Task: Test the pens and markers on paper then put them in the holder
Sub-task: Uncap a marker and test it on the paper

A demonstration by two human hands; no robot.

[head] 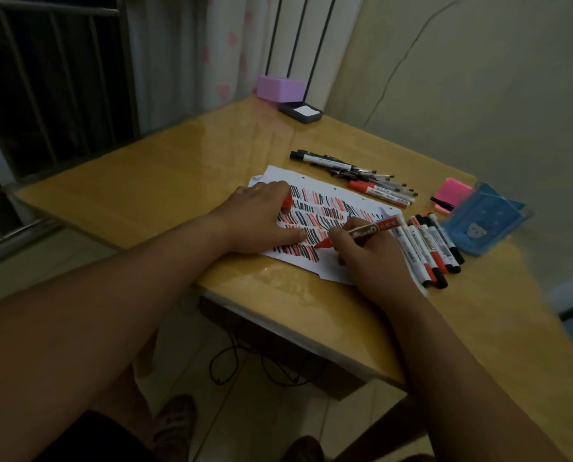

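Now the right hand [371, 261] grips the red marker [365, 231], tip on the paper [278, 175]. The left hand [261, 221] presses the sheet flat, seemingly pinching the cap [287, 203]. Risk: paper slips if pressure eases, or a palm smears wet ink.

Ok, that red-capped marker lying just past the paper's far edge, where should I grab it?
Pinch the red-capped marker at its white mid-barrel, coming from above on the paper side. It lies flat, and clear pens crowd its far side, so the near side looks freer.
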